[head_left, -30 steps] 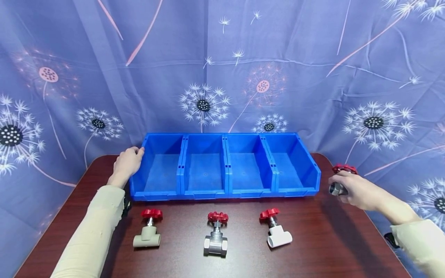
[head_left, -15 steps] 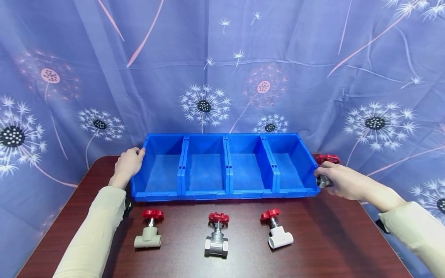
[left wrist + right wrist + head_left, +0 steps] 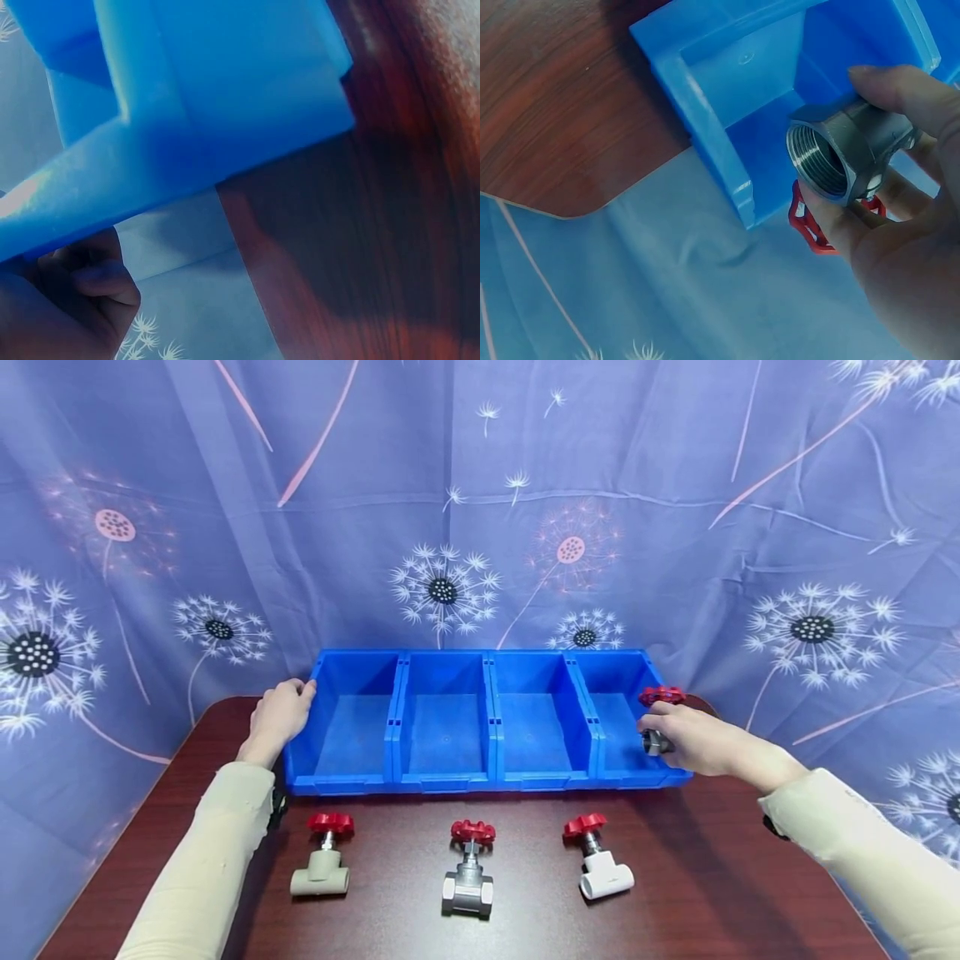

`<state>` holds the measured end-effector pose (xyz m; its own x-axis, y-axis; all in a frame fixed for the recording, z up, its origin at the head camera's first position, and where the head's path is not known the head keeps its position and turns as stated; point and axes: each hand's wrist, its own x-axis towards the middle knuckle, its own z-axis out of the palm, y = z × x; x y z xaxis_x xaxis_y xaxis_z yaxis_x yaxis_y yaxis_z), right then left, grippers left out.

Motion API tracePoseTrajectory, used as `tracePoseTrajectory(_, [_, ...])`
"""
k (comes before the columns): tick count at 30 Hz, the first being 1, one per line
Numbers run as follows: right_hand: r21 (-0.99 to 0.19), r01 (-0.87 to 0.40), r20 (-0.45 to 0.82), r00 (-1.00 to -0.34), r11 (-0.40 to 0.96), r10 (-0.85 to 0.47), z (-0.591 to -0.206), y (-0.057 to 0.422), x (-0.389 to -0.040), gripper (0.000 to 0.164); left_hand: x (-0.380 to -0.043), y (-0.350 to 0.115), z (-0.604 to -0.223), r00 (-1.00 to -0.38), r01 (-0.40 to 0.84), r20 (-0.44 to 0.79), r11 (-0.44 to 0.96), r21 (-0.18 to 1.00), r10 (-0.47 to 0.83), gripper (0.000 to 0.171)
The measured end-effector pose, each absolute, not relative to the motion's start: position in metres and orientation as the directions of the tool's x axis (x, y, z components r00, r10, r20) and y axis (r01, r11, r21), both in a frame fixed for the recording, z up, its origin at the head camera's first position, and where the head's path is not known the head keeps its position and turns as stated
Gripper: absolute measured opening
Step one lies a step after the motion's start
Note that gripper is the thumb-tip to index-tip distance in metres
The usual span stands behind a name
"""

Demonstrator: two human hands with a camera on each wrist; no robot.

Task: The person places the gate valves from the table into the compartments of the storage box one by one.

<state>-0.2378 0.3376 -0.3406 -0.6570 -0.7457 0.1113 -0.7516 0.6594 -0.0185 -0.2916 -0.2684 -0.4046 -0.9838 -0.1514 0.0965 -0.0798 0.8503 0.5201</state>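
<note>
Right hand [image 3: 693, 737]: thumb and fingers grasp a metal valve [image 3: 874, 135] with a red handle [image 3: 662, 696], over the rightmost compartment [image 3: 615, 718] of the blue bin [image 3: 442, 783], near its right wall. Threaded opening faces the wrist camera. Left hand [image 3: 279, 717]: fingers curled, gripping the bin's left edge. On the table [image 3: 540, 935], in front, left to right: beige valve [image 3: 320, 872], second metal valve [image 3: 467, 891], white valve [image 3: 604, 874]; all red-handled. Patterned curtain [image 3: 337, 568] behind.
</note>
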Motion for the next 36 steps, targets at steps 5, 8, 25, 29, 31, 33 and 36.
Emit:
tracePoseTrajectory(5, [-0.041,-0.730,0.072,-0.683,0.682,-0.727,-0.347,0.330,-0.247,0.039,-0.293,-0.269,-0.406,-0.985,-0.086,0.085,0.847,0.524,-0.153,0.052])
tracePoseTrajectory(8, [-0.053,-0.710,0.042,-0.704,0.702,-0.709,-0.351,0.327,-0.251,0.038,-0.294,-0.268,-0.407,-0.985,-0.092,0.074,0.845,0.526,-0.153,0.051])
tracePoseTrajectory(25, [-0.078,-0.649,-0.049,-0.756,0.757,-0.653,-0.386,0.318,-0.285,0.035,-0.291,-0.270,-0.406,-0.985,-0.100,0.067,0.841,0.532,-0.159,0.050])
tracePoseTrajectory(29, [-0.076,-0.631,-0.058,-0.770,0.772,-0.635,-0.392,0.315,-0.290,0.035,-0.291,-0.268,-0.406,-0.985,-0.098,0.066,0.839,0.535,-0.157,0.049])
tracePoseTrajectory(31, [-0.075,-0.632,-0.060,-0.769,0.771,-0.636,-0.394,0.314,-0.292,0.035,-0.291,-0.268,-0.405,-0.985,-0.099,0.067,0.839,0.535,-0.158,0.049])
tracePoseTrajectory(33, [-0.074,-0.639,-0.060,-0.764,0.766,-0.643,-0.396,0.313,-0.294,0.034,-0.291,-0.267,-0.404,-0.985,-0.101,0.066,0.838,0.537,-0.160,0.050])
tracePoseTrajectory(36, [-0.079,-0.639,-0.061,-0.763,0.765,-0.643,-0.399,0.312,-0.298,0.033,-0.291,-0.267,-0.404,-0.984,-0.100,0.069,0.837,0.537,-0.163,0.050])
